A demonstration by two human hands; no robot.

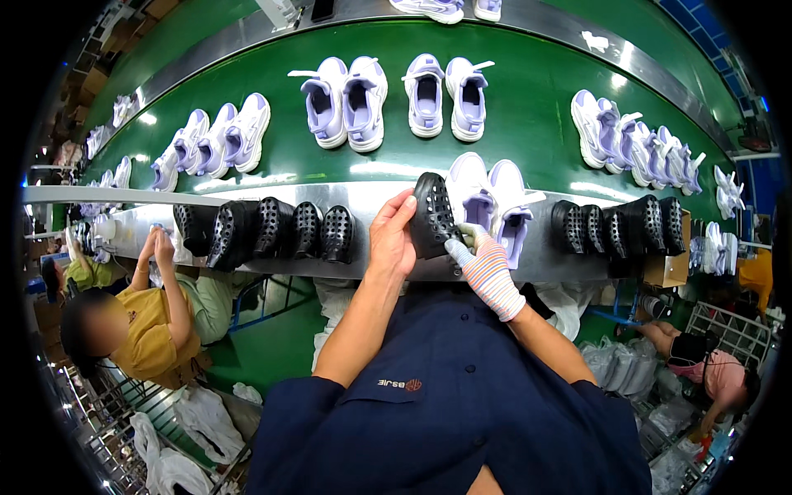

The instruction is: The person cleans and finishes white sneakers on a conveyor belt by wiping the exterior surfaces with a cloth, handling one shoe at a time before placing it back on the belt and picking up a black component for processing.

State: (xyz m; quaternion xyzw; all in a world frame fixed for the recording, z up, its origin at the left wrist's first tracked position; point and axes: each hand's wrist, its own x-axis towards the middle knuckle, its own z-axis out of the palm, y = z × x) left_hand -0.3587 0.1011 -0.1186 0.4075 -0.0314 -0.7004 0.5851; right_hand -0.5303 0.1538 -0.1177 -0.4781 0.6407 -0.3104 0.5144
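Yel.-clad co-wkr (158, 340), L side

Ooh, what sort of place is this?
Probably a shoe factory: many white-and-purple sneakers stand on a long green surface, and black, hole-covered shoe shapes line its metal edge.

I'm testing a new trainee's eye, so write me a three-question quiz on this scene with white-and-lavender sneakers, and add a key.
1. True or false: the person's bare left hand holds the black, perforated, shoe-shaped piece.

2. What covers the person's right hand?
A. A black rubber glove
B. A striped knitted glove
C. Nothing

3. Fill in the colour: the glossy, flat surface under the rows of white-and-lavender sneakers is ____.

Key: 1. True. 2. B. 3. Green.
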